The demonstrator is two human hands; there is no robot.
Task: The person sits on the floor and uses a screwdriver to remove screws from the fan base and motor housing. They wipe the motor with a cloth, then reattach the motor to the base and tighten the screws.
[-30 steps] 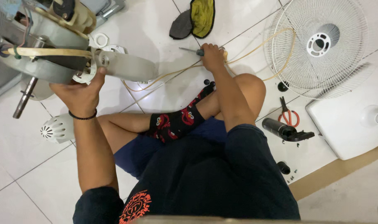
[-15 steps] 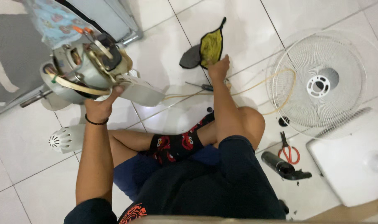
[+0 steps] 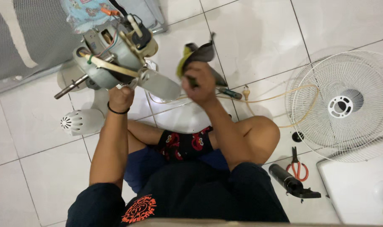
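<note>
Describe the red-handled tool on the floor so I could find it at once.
Start at the big round white wire fan guard lying on the white tiled floor. Just below its lower left edge lie small pliers with red handles, beside a black cylindrical tool. They are the only red-handled thing there.

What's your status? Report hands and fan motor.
Left hand grips fan motor, raised. Right hand holds yellow-grey cloth. Screwdriver and cord on floor, nothing between.

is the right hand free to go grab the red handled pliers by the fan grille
Probably not yet: the right hand is closed on a yellow and dark cloth. The pliers lie uncovered on the floor beside the right knee.
</note>
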